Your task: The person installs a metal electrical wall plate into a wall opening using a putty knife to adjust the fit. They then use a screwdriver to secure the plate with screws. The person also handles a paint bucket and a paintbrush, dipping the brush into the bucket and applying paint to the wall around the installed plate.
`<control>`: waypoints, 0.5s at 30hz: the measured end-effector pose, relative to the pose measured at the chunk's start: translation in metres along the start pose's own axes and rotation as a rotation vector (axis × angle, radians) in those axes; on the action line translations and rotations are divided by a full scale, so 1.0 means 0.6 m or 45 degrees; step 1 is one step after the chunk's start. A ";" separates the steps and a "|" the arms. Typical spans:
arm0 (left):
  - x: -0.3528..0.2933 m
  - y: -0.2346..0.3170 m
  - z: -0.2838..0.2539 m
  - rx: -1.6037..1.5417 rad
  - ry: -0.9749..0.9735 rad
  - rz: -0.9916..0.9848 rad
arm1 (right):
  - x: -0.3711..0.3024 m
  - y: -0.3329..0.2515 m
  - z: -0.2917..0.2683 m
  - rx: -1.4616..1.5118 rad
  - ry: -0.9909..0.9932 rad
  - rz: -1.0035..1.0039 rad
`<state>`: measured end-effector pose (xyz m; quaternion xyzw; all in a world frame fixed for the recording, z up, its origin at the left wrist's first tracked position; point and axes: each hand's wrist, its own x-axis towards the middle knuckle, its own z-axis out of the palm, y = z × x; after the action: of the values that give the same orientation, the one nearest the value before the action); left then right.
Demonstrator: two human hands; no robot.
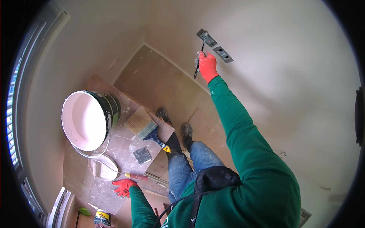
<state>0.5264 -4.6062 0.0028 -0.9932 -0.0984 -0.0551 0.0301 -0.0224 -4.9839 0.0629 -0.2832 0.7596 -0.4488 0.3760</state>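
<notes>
My right hand [207, 67], in a red glove, is closed round a slim black-handled paintbrush [196, 70]. The brush's whitish upper end is at a grey socket box [207, 37] set in the wall; a second grey socket box [223, 54] sits beside it. My left hand [124, 187], also red-gloved, has its fingers spread and holds nothing. It is just below the red handle of a small paint roller [136, 176], which lies over a round white lid [107, 174] on a dusty board. A large paint bucket [110, 110], with pinkish-white paint inside, stands beyond the lid.
On the board [123, 142] lie a wide brush [153, 135] with a blue, yellow-tipped handle and a dark square pad [142, 155]. A small tin [102, 218] stands at the lower left. A window [15, 102] is on the left; my legs are between board and wall.
</notes>
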 end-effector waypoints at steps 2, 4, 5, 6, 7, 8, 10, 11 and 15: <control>-0.001 -0.001 -0.003 0.004 0.001 -0.001 | -0.019 0.014 -0.015 0.067 0.052 0.055; -0.005 0.003 -0.009 0.007 0.002 -0.003 | -0.047 0.013 -0.017 0.100 0.114 0.111; -0.008 0.005 -0.012 0.008 0.003 -0.004 | -0.049 0.013 -0.010 0.065 0.071 0.069; -0.007 0.005 -0.011 0.007 0.005 0.003 | -0.055 0.010 -0.003 0.032 0.035 0.029; -0.007 0.006 -0.010 0.007 0.008 0.009 | -0.061 0.005 0.006 0.001 -0.001 -0.010; -0.006 0.006 -0.009 0.006 0.012 0.016 | -0.054 -0.007 0.017 -0.018 -0.008 -0.035; -0.003 0.001 -0.002 0.005 0.019 0.032 | -0.031 -0.022 0.027 -0.044 -0.004 -0.035; -0.001 -0.001 0.002 0.004 0.023 0.040 | -0.025 -0.025 0.027 -0.056 -0.001 -0.036; 0.003 -0.003 0.010 0.000 0.013 0.038 | -0.020 0.014 -0.020 0.048 0.109 0.063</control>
<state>0.5284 -4.6035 -0.0030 -0.9942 -0.0833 -0.0597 0.0315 -0.0264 -4.9655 0.0631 -0.2378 0.7732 -0.4654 0.3592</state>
